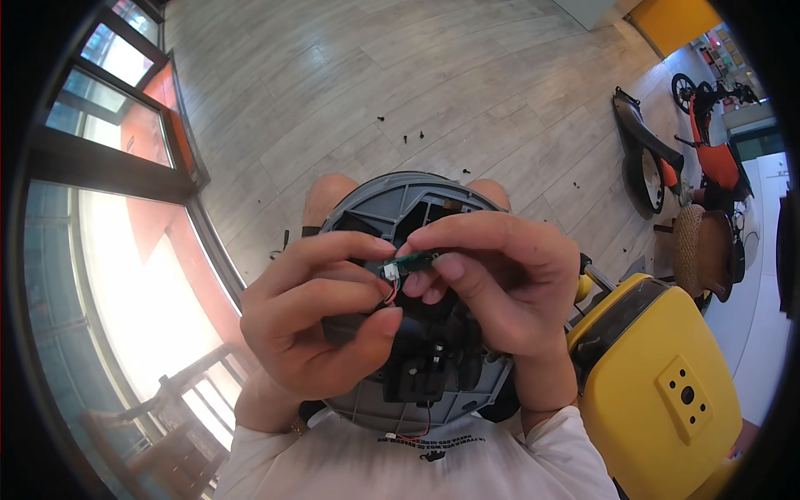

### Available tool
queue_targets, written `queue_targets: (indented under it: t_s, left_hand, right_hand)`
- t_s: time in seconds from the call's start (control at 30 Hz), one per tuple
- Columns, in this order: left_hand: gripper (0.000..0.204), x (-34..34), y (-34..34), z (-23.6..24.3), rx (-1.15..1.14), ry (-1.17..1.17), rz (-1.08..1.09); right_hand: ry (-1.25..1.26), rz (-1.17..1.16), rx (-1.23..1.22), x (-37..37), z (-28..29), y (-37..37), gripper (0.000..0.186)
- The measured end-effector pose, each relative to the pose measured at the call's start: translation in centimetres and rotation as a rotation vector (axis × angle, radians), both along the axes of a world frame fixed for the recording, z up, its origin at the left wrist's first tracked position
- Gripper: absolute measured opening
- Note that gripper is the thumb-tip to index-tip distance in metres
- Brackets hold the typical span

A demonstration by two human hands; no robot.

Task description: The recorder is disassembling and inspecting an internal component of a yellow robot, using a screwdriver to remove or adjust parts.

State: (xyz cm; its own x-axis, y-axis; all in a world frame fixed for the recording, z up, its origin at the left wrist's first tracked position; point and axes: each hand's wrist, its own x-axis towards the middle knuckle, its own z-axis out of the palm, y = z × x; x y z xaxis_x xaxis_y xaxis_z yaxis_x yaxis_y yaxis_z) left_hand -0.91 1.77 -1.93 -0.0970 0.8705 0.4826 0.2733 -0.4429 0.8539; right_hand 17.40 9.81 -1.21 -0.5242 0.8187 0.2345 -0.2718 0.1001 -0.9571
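Note:
My right hand (521, 279) pinches a small green circuit board (414, 262) between thumb and forefinger. A white plug (391, 272) sits at the board's left end, and thin coloured wires (392, 292) run down from it. Closed around these wires just below the plug are the fingers of my left hand (312, 321); its forefinger tip is near the board. Beneath both hands, a round grey ribbed plastic housing (364, 218) rests on my lap. Black parts (417, 379) are mounted inside it, partly covered by my hands. A loose thin cable (429, 421) hangs off its near side.
Several dark screws (406, 139) lie scattered on the wood-look floor. A yellow hard-shelled object (708, 375) stands close on my right. Farther right are a curved black part (642, 167), an orange-and-black bike (718, 167) and a woven stool (690, 250). Glass doors (125, 275) line the left.

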Motion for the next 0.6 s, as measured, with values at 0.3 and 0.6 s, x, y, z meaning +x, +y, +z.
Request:
queue_targets:
  t_s: [0.3,0.6]
  left_hand:
    - [0.014,-0.01,-0.08,0.34,0.041,0.094,0.0]
    - [0.014,0.05,-0.32,0.35,0.03,0.08,0.0]
  right_hand:
    - [0.052,0.028,-0.001,0.2,-0.2,0.08,0.019]
    - [0.044,0.03,-0.006,0.16,-0.06,-0.04,0.02]
